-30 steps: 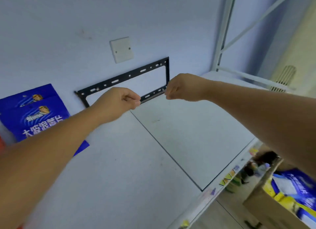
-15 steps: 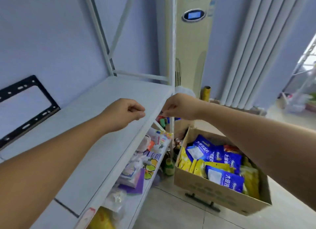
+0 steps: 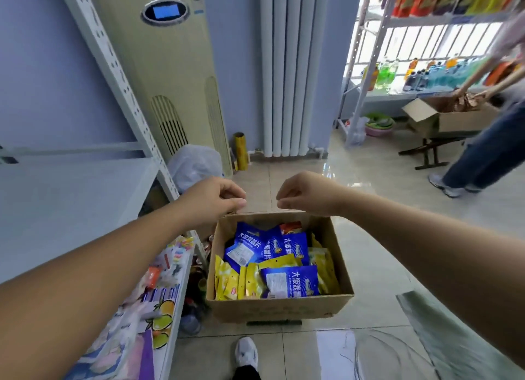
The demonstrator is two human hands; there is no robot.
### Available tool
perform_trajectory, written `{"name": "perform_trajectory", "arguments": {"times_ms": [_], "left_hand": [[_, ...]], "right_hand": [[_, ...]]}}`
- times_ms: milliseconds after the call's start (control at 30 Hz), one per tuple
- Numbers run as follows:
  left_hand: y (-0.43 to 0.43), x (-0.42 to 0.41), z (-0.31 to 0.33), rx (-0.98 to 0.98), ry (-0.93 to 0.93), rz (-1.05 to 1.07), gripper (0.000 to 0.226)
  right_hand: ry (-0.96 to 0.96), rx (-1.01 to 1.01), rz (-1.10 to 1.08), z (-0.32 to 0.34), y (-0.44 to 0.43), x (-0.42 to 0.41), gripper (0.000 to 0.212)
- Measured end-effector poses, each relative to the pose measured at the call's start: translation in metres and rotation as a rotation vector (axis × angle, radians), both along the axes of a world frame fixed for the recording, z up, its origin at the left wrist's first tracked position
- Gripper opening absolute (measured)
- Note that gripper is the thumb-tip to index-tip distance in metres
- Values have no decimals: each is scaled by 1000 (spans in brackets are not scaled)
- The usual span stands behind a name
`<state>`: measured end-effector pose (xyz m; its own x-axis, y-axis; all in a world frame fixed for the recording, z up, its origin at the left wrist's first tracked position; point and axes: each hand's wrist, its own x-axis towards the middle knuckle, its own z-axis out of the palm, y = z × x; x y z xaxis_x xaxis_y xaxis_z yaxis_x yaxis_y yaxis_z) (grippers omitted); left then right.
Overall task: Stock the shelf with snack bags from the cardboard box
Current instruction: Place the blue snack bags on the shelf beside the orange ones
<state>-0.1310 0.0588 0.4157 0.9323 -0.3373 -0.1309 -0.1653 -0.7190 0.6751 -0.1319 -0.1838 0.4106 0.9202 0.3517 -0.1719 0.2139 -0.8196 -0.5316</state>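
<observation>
Shelf (image 3: 71, 209) of white metal is standing on the left, small goods (image 3: 167, 269) lying on its lower board; cardboard box (image 3: 278, 308) is sitting open low down just beside it, holding blue and yellow snack bags (image 3: 289, 283) heaped inside. Left hand (image 3: 213, 200) and right hand (image 3: 306, 195) are hovering over the box's far rim, fingers curled against thumbs, gripping nothing

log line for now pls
left hand: empty, curled | right hand: empty, curled | above brown cardboard box of blue/yellow snack bags
</observation>
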Motion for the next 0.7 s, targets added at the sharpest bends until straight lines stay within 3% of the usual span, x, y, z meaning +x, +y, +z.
{"name": "perform_trajectory", "arguments": {"times_ms": [400, 700], "left_hand": [[-16, 146, -110, 61, 231, -97, 17], [-19, 220, -193, 164, 320, -54, 16]], "right_hand": [[237, -32, -248, -96, -44, 117, 19], [378, -23, -331, -183, -66, 144, 22]]}}
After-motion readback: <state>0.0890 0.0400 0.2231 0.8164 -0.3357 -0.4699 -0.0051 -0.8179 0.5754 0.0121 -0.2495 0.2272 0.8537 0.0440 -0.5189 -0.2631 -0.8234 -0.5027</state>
